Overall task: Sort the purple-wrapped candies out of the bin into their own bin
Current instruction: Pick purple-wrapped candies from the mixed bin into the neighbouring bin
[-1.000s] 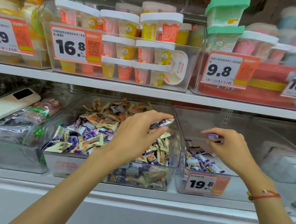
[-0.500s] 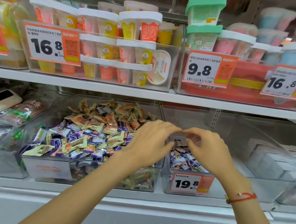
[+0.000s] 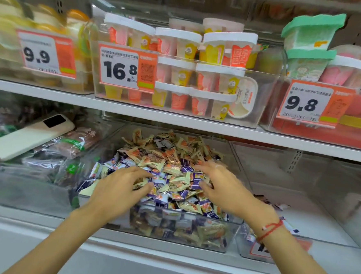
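Both hands came back from the side bin [image 3: 318, 227] to the mixed bin [image 3: 169, 228]. Left hand [image 3: 116, 188] & right hand [image 3: 225, 189] spread, empty, over the purple candies [image 3: 196, 177]: last drop done, next pick starting.

Clear plastic and glossy wrappers catching the shelf light

The mixed-candy bin [image 3: 190, 229] at lower centre is showing clear, glossy plastic walls; its candies [image 3: 178, 179] are gleaming in shiny crinkled film, purple and beige; the price tags [image 3: 126, 69] above are looking like matt paper, and the shelf [image 3: 176, 119] is showing smooth white.
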